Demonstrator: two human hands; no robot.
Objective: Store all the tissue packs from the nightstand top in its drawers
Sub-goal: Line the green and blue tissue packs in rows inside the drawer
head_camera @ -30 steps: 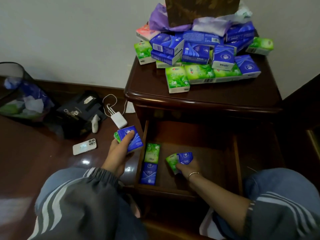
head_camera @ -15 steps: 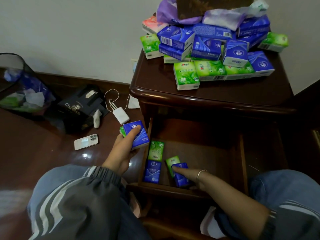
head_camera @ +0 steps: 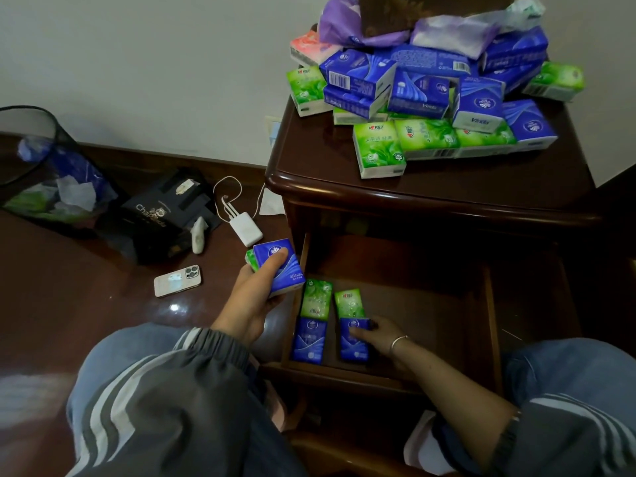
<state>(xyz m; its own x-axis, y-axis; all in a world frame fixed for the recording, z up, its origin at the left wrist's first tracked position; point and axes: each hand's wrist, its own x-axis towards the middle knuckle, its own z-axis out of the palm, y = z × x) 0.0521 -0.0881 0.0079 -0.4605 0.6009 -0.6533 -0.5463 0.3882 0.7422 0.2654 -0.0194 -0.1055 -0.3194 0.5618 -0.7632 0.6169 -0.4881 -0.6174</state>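
A heap of blue and green tissue packs (head_camera: 433,105) covers the back of the dark wooden nightstand top (head_camera: 344,180). Below it the drawer (head_camera: 488,321) stands pulled out. Inside at its left lie two green packs (head_camera: 316,302) and two blue packs (head_camera: 309,342) in two short rows. My right hand (head_camera: 380,335) rests in the drawer, fingers laid on the right blue pack (head_camera: 353,347). Just left of the drawer, my left hand (head_camera: 253,301) grips a blue pack (head_camera: 280,266) with a green pack (head_camera: 252,261) behind it.
On the dark floor to the left lie a phone (head_camera: 178,280), a white charger with cable (head_camera: 245,230), a black box (head_camera: 165,215) and a mesh waste bin (head_camera: 41,166). A purple bag and a brown box (head_camera: 413,12) top the heap. My knees frame the drawer.
My right hand has set its green and blue packs down flat in the drawer as a second row. The left hand has kept its packs beside the drawer.
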